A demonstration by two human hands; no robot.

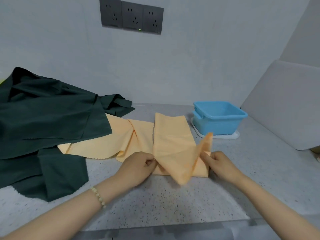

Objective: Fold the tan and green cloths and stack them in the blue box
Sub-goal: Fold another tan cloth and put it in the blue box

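A tan cloth (173, 139) lies partly folded in the middle of the speckled counter, with another tan cloth (103, 141) spread out to its left. My left hand (138, 166) pinches the folded cloth's near left edge. My right hand (220, 163) pinches its near right edge, where a flap stands up and a blurred corner hangs toward me. A dark green cloth (43, 122) lies crumpled at the left, overlapping the tan fabric. The blue box (219, 116) stands empty at the back right, on a white lid.
Three dark wall sockets (131, 16) sit on the wall above. A white board (284, 104) leans against the right wall beside the box. The counter's front edge (155, 229) runs just below my forearms.
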